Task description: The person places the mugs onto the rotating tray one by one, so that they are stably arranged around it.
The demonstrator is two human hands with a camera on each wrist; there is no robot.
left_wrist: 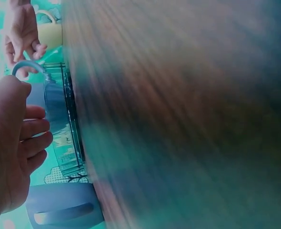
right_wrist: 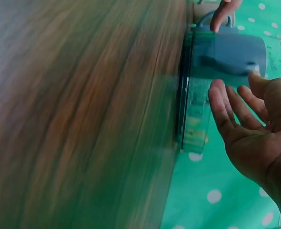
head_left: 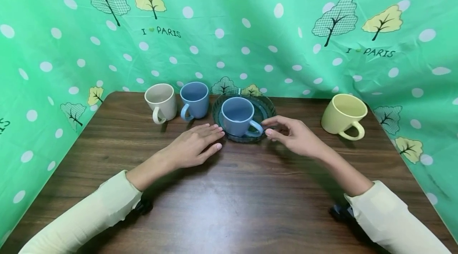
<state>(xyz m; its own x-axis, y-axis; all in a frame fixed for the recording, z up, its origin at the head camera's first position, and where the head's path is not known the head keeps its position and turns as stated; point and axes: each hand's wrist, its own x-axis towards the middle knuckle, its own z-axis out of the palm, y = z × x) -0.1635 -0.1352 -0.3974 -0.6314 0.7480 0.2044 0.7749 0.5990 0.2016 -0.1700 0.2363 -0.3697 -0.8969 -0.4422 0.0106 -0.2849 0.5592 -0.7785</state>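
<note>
- Pale left sleeve [head_left: 86, 210] and pale right sleeve [head_left: 397, 218] lie over the near corners of the wooden desk [head_left: 214, 214].
- Left hand [head_left: 193, 146] is flat, its fingers extended, at the left side of the glass dish [head_left: 267, 107]; whether the fingertips touch it, I cannot tell.
- Right hand [head_left: 295, 134] is moderately wide, thumb and forefinger parted, just beside the handle [head_left: 259, 126] of the blue cup [head_left: 236, 121].
- This cup stands upright in the dish, near the middle of the far edge.
- Toward the far left corner stand a second blue cup [head_left: 196, 103] and a white cup [head_left: 168, 109].
- Yellow cup [head_left: 332, 119] is near the far right corner.
</note>
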